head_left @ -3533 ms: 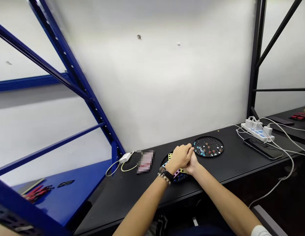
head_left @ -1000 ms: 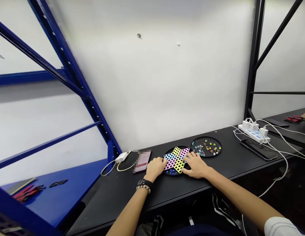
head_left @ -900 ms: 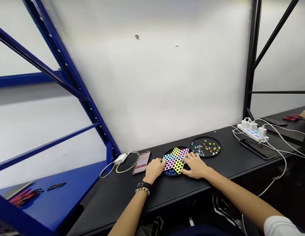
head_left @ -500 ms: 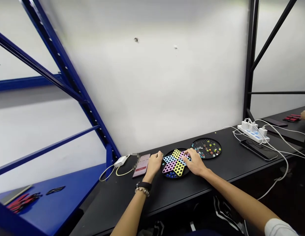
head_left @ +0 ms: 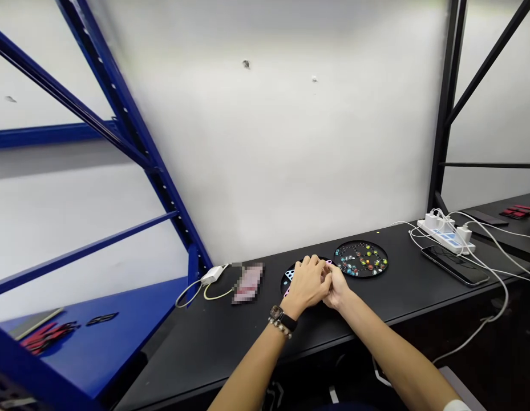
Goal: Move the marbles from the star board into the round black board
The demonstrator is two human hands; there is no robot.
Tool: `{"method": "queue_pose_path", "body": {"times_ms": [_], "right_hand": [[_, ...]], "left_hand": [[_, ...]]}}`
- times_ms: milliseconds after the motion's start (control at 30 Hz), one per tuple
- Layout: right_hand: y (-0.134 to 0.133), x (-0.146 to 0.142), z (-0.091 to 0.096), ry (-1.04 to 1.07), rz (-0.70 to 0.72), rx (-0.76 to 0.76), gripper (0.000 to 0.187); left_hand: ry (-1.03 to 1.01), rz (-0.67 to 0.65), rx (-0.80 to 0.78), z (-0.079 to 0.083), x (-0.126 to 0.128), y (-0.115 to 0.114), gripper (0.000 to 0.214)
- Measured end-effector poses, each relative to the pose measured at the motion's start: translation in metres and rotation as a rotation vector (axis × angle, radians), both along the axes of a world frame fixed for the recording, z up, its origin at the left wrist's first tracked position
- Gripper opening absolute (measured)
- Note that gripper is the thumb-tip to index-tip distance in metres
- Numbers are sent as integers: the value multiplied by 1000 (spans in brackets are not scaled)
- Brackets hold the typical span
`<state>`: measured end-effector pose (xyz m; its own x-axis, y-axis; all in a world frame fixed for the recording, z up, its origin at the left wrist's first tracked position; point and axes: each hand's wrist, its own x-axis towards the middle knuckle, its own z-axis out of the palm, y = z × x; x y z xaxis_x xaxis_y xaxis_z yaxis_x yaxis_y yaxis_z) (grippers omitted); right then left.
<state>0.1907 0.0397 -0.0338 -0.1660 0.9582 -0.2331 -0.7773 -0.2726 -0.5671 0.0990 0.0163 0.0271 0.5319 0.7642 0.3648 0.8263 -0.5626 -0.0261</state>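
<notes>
My left hand (head_left: 308, 279) lies across the star-shaped Chinese checkers board (head_left: 290, 274), its fingers bent over and meeting my right hand. Most of the board, with its coloured points and round holes, is covered by my hands; it sits in a round black tray (head_left: 284, 283). My right hand (head_left: 335, 288) is turned partly palm up at the tray's right side, with curled fingers against the left fingertips. Anything between the fingers is too small or hidden to make out. Close behind my right hand is a round black tray of marbles (head_left: 361, 258).
Left of my hands lie a phone (head_left: 247, 283), partly pixelated, and a white adapter (head_left: 213, 275) with a cable. To the right are a power strip (head_left: 446, 235), a dark phone (head_left: 455, 265) and loose cords. A blue rack (head_left: 156, 171) stands at the left.
My left hand has moved right from the board's left edge, across it to my right hand. My right hand has rolled palm up. The view has shifted slightly.
</notes>
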Motion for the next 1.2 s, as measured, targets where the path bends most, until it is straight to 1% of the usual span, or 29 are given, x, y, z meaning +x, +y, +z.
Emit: {"method": "queue_pose_path", "body": {"times_ms": [33,67,133,167,200,233,267,300,333,367,400,433,500,567,633,700,767,833,867,900,967,1033,1100,1200], "right_hand": [[2,7,0,-105,-23,23,24],[5,15,1,-280,-54,60,26],[9,39,6,-731,-150,156,31],[11,54,8,-999,-194,214,34],[13,70,10,-1133,-227,240,36],[15,86,10,-1187,-235,252,35],[17,101,10,-1290,-244,269,33],[18,116,8,-1571,-263,293,33],[19,128,5,-1796,-249,299,31],[20,138,2,-1966,-214,308,29],[20,145,-2,-2111,-181,320,28],[21,149,-5,-2194,-152,337,26],[21,151,-9,-2286,-149,380,24],[20,146,-9,-2333,-199,419,24],[17,136,-6,-2328,-263,475,27],[10,121,-2,-2256,-288,603,33],[0,104,0,-2146,-236,793,38],[-12,84,-1,-2050,-100,970,42],[-18,75,-2,-2022,-18,1030,44],[-24,66,-3,-2011,46,1063,45],[-34,54,-6,-2024,97,1078,50],[-40,47,-8,-2036,84,1077,52],[-44,45,-8,-2018,60,1095,51],[-47,45,-9,-1962,37,1133,49]], "left_hand": [[-43,3,-4,1,-3,-1,28],[-91,13,-13,1,-7,-2,32],[-155,60,-51,-2,-22,-4,40],[-153,97,-84,-6,-32,-5,43],[-129,142,-127,-10,-43,-6,48],[-94,181,-187,-16,-54,-6,54],[-57,207,-256,-21,-66,-6,62],[-30,233,-316,-27,-77,-6,69],[-17,241,-350,-33,-86,-6,75],[-17,241,-363,-37,-94,-6,77],[-24,243,-366,-41,-100,-5,78],[-34,240,-366,-43,-104,-4,77],[-52,232,-381,-43,-111,1,74],[-67,211,-428,-41,-116,7,73],[-96,164,-501,-38,-123,15,72],[-142,114,-571,-36,-129,23,71],[-177,79,-621,-36,-134,33,68],[-175,67,-653,-38,-138,42,67],[-159,66,-663,-39,-140,46,67],[-140,69,-662,-40,-141,50,68],[-119,71,-622,-42,-144,56,68],[-134,65,-570,-43,-144,59,60],[-164,76,-552,-42,-142,58,50],[-163,141,-528,-40,-133,55,40]]}}
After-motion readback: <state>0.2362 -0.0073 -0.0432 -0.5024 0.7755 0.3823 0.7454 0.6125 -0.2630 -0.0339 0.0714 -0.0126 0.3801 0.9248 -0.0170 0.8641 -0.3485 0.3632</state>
